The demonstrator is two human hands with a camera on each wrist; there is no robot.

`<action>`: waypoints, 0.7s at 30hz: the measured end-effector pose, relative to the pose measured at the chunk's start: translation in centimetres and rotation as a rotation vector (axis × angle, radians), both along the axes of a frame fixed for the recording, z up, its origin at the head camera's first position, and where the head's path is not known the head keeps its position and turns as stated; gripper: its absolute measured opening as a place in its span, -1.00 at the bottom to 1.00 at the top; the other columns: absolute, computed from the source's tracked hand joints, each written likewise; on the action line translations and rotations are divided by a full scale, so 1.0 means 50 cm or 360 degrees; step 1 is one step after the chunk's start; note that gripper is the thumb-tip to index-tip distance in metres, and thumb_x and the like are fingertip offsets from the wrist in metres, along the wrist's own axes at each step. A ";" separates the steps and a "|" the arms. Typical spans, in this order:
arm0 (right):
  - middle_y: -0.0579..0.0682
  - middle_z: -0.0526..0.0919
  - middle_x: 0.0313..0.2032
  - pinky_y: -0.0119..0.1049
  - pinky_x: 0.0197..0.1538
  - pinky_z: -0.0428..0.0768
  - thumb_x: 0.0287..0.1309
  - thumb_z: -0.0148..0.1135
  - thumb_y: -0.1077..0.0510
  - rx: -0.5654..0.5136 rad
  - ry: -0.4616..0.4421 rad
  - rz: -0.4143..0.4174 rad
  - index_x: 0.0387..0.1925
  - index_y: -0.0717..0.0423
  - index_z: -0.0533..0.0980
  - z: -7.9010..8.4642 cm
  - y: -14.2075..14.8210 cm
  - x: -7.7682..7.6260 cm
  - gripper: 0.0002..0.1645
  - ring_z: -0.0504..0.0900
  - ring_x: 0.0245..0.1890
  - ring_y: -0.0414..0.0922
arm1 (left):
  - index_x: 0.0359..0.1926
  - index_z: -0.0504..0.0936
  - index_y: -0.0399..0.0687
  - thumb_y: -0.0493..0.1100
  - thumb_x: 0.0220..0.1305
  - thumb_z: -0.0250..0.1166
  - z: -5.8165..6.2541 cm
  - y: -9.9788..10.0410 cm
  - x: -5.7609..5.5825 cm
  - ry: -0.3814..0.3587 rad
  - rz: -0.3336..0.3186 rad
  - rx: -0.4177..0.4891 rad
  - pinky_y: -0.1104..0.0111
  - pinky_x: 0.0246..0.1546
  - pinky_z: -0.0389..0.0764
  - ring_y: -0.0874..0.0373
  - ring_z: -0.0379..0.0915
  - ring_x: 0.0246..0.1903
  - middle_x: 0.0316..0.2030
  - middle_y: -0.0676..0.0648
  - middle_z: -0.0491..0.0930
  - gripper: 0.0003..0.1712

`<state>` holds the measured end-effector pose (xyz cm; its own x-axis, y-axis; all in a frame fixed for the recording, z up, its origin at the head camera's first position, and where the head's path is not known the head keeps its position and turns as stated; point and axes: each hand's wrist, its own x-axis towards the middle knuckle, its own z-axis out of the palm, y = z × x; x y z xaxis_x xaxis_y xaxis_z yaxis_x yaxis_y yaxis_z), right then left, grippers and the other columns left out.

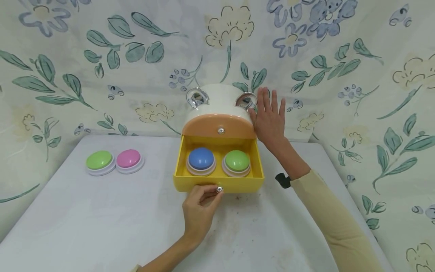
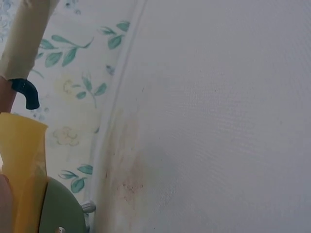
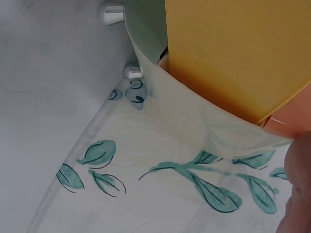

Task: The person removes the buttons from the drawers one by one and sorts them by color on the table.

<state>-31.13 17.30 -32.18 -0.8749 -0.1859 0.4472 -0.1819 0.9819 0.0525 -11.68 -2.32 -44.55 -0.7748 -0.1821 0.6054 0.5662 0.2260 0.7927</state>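
Note:
Pulled out of a white box (image 1: 221, 100) with an orange front panel (image 1: 217, 124) is a yellow drawer (image 1: 193, 184). Thumb and fingers of my left hand (image 1: 197, 215) pinch the small silver knob (image 1: 219, 189) on its front. Inside the drawer sit a blue push button (image 1: 201, 158) on the left and a green push button (image 1: 237, 161) on the right, both on white bases. My right hand (image 1: 270, 121) lies with straight, spread fingers along the box's right side. In the right wrist view, part of that hand (image 3: 299, 179) shows by the box wall.
To the left on the white table (image 1: 142, 219) stand another green button (image 1: 98, 160) and a pink button (image 1: 128, 158), side by side. A floral cloth (image 1: 153, 75) hangs behind the box. Short silver feet (image 3: 114, 13) carry the box. A dark strap (image 1: 283, 180) is at my right wrist.

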 end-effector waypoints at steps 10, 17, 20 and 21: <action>0.15 -0.15 0.56 0.16 0.50 -0.26 0.57 -0.22 -0.13 -0.0018 0.0002 0.0005 0.57 0.19 -0.24 -0.001 0.002 0.002 -0.16 -0.22 0.54 0.15 | -0.18 0.67 -0.21 -0.51 -0.01 0.50 -0.005 -0.005 0.000 0.0005 -0.0034 -0.0046 0.41 -0.23 0.69 0.07 0.66 -0.25 -0.24 -0.07 0.60 -0.65; 0.15 -0.14 0.56 0.17 0.50 -0.22 0.56 -0.22 -0.14 -0.0017 -0.0005 0.0005 0.57 0.19 -0.24 -0.002 0.001 0.001 -0.16 -0.22 0.54 0.15 | -0.21 0.69 -0.21 -0.49 0.02 0.49 0.028 -0.043 0.000 0.0155 -0.0116 -0.0213 0.44 -0.32 0.70 0.08 0.68 -0.35 -0.30 -0.07 0.67 -0.71; 0.15 -0.15 0.56 0.16 0.50 -0.26 0.57 -0.22 -0.13 -0.0030 -0.0001 0.0014 0.57 0.19 -0.24 -0.001 0.002 0.000 -0.16 -0.21 0.54 0.15 | -0.23 0.69 -0.26 -0.50 0.02 0.49 0.067 -0.069 -0.005 0.0171 -0.0137 -0.0240 0.45 -0.35 0.70 0.08 0.68 -0.37 -0.32 -0.10 0.69 -0.74; 0.15 -0.14 0.56 0.15 0.50 -0.28 0.57 -0.21 -0.13 -0.0036 0.0002 0.0018 0.57 0.19 -0.24 -0.001 0.002 0.000 -0.16 -0.21 0.54 0.15 | -0.22 0.68 -0.29 -0.50 0.03 0.48 0.083 -0.079 -0.009 0.0154 -0.0158 -0.0258 0.44 -0.33 0.70 0.08 0.68 -0.35 -0.31 -0.13 0.69 -0.74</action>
